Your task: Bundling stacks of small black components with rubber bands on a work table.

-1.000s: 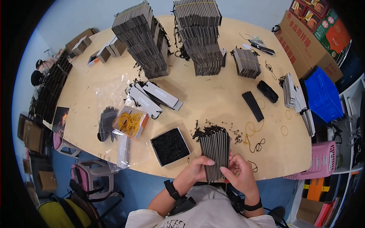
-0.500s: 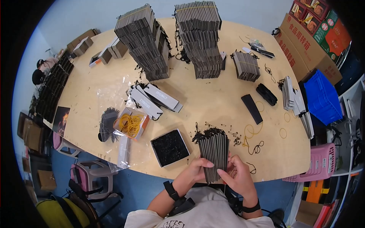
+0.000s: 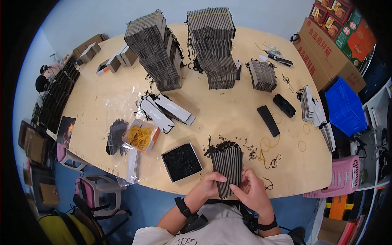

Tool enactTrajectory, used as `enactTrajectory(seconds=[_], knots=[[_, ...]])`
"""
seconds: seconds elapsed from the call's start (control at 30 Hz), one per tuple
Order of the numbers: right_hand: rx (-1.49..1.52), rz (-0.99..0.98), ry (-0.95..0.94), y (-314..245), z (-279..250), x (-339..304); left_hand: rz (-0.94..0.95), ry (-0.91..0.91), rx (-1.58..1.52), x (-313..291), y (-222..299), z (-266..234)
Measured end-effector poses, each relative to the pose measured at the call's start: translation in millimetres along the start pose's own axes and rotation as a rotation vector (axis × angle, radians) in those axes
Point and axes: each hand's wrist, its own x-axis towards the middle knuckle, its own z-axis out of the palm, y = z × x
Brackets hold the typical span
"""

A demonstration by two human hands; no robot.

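Both hands hold one bundle of thin dark grey cards (image 3: pixel 228 165) with black strings at its far end, at the near edge of the round wooden table (image 3: pixel 228 110). My left hand (image 3: pixel 209 185) grips the bundle's left side near its lower end. My right hand (image 3: pixel 252 190) grips its right side and lower end, fingers curled over the cards. A small white box of black ties (image 3: pixel 181 161) lies just left of the bundle. Loose black strings and a yellow rubber band (image 3: pixel 267 143) lie to its right.
Two tall stacks of grey cards (image 3: pixel 154 50) (image 3: pixel 212 45) stand at the far side, a smaller stack (image 3: pixel 262 74) to the right. A box of yellow rubber bands (image 3: pixel 141 135) sits on clear plastic. Cardboard cartons (image 3: pixel 326 49), a blue crate (image 3: pixel 344 107) and a pink stool (image 3: pixel 347 175) flank the right.
The bundle has shifted slightly nearer to me and my right hand has slid along its lower right side. Everything else on the table is unmoved.
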Motion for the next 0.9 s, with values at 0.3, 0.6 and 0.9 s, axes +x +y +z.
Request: enactTrajectory(seconds=[0.3,0.6,0.9], knots=[[-0.1,-0.042,0.021,3.9,1.9,-0.5,0.018,-0.006,0.019,1.3,2.5,3.0],[-0.194,-0.026,0.027,-0.7,4.9,-2.2,0.022,0.018,0.026,0.8,2.6,2.8],[-0.226,-0.029,0.033,1.5,5.8,-2.3,-0.05,0.168,0.079,1.4,4.7,11.0]])
